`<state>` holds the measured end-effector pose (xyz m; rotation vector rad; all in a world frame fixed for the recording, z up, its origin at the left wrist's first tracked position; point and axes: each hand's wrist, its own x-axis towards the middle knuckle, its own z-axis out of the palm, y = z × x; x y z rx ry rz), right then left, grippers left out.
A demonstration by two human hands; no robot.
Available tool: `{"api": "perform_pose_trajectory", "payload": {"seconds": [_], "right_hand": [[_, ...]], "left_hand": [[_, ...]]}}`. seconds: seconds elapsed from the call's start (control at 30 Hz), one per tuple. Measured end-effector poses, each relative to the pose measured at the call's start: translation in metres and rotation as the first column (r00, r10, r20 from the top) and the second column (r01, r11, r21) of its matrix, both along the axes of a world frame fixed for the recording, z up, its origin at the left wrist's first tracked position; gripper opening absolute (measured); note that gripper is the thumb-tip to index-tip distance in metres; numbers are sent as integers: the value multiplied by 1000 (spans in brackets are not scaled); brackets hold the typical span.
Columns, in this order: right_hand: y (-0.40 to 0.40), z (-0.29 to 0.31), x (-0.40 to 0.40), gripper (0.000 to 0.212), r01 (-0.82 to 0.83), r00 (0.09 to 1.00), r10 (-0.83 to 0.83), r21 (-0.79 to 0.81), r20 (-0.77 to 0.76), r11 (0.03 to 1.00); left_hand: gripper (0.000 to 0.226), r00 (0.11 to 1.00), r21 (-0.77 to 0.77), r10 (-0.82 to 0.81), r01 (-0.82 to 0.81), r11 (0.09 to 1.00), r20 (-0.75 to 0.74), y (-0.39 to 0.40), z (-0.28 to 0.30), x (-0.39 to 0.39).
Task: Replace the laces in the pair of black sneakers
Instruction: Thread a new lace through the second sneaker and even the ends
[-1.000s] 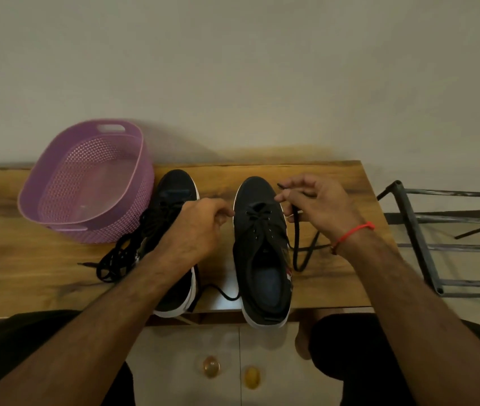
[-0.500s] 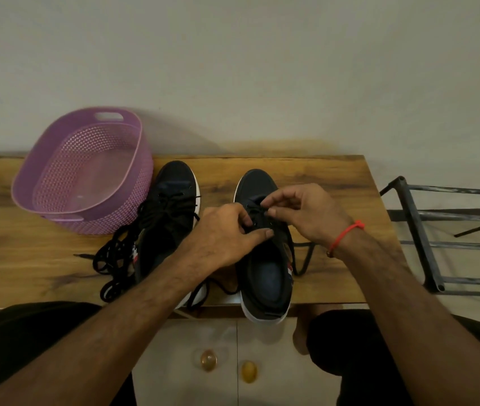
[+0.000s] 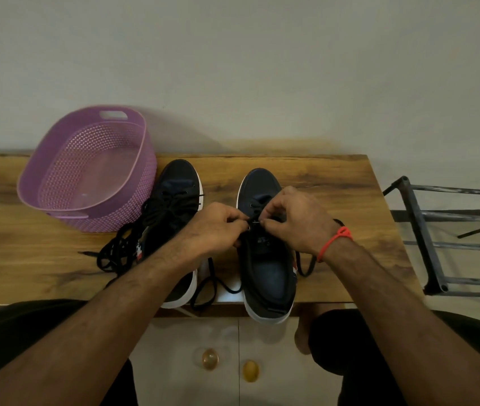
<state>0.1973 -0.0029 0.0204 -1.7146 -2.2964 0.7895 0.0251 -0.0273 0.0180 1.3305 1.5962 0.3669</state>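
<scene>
Pinching a black lace (image 3: 306,266) over the right sneaker (image 3: 266,259) near the table (image 3: 335,183) edge, left hand (image 3: 218,227) and right hand (image 3: 294,221) fingertips meeting at an eyelet, left sneaker (image 3: 178,186) beside a purple basket (image 3: 86,171), loose laces (image 3: 115,250) heaped left.

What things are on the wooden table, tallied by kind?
Black sneakers: 2 (left one, right one)
Purple basket: 1
Loose pile of black laces: 1
Total: 4
</scene>
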Motion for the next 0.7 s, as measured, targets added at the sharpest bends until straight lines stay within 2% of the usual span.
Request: {"api": "perform_pose_trajectory", "payload": {"seconds": [0.23, 0.7], "right_hand": [[-2, -1, -2, 9, 27, 1000, -26, 17, -8, 999], [-1, -7, -7, 10, 38, 998, -35, -47, 54, 998]], "left_hand": [[22, 999, -18, 23, -22, 1000, 27, 0, 0, 1], [23, 999, 9, -11, 11, 1000, -31, 1, -1, 2]]}}
